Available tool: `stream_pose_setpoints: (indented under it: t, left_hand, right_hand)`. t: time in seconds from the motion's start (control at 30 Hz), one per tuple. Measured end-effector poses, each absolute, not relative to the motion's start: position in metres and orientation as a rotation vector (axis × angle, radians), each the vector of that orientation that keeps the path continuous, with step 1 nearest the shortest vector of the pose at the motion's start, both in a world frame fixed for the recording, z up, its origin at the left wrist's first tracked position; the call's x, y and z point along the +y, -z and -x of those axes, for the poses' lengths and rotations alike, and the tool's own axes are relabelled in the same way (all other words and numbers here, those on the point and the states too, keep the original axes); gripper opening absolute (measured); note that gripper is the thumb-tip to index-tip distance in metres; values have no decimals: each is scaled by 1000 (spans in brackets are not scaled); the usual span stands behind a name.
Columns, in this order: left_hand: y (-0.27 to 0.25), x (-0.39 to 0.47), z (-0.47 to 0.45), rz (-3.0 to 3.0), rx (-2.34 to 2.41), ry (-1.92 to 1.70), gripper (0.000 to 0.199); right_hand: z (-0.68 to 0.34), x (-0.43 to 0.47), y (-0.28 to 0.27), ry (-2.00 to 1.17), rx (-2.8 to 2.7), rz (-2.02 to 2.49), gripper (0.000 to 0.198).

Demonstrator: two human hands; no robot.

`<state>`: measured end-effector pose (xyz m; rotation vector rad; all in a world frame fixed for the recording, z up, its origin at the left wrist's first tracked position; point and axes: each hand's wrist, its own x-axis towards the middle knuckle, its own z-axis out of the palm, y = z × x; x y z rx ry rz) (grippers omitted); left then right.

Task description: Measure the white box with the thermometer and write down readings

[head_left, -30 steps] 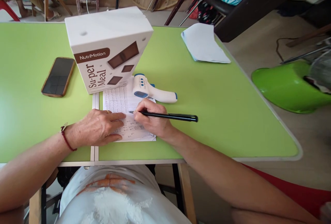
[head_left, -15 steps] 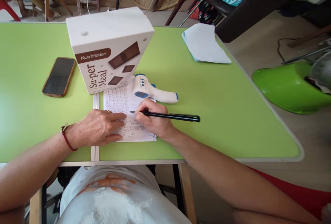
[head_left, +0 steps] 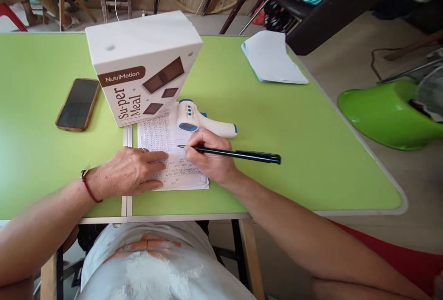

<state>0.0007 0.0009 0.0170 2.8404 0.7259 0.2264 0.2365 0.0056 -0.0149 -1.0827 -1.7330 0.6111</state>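
A sheet of paper [head_left: 173, 182] covered in small handwriting lies near the table's front edge. My left hand [head_left: 133, 171] rests flat on its left side, fingers stretched out. In my right hand [head_left: 212, 157] a black pen [head_left: 242, 154] is pinched, its tip at the middle of the sheet; whether it touches the paper I cannot tell. Just beyond that hand, a white and blue infrared thermometer [head_left: 204, 122] lies partly over the paper's upper right. A white NutriMotion box [head_left: 145, 60] stands upright at the top of the sheet and hides its far end.
The green table [head_left: 294, 161] has a seam running under the box. A phone [head_left: 78, 105] lies left of the box, and folded white paper [head_left: 273, 57] at the far right corner. Off the right edge is a green plastic bin [head_left: 384, 115]. A person's leg shows at upper left.
My right hand has shifted slightly right and up over the paper, and the pen now lies further right. My left hand stays in place on the sheet.
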Motion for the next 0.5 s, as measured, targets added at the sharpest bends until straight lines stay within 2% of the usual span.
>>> stream_pose_setpoints:
  t: [0.13, 0.2, 0.3, 0.4, 0.5]
  left_hand:
    - [-18, 2, 0, -2873, 676, -339, 27]
    - [-21, 6, 1, -2878, 692, -530, 29]
    - [-29, 16, 3, -2794, 795, -1104, 22]
    - [-31, 28, 10, -2576, 880, -1775, 25]
    - [-23, 40, 20, -2202, 1194, -1962, 35]
  right_hand:
    - [-246, 8, 6, -385, -1821, 1081, 13]
    - [-255, 9, 1, -296, -1912, 1057, 16]
    - [-268, 10, -5, -204, -2045, 1061, 16]
    - [-279, 8, -10, -111, -2236, 1126, 20]
    - [-287, 8, -15, -64, -2454, 1270, 23]
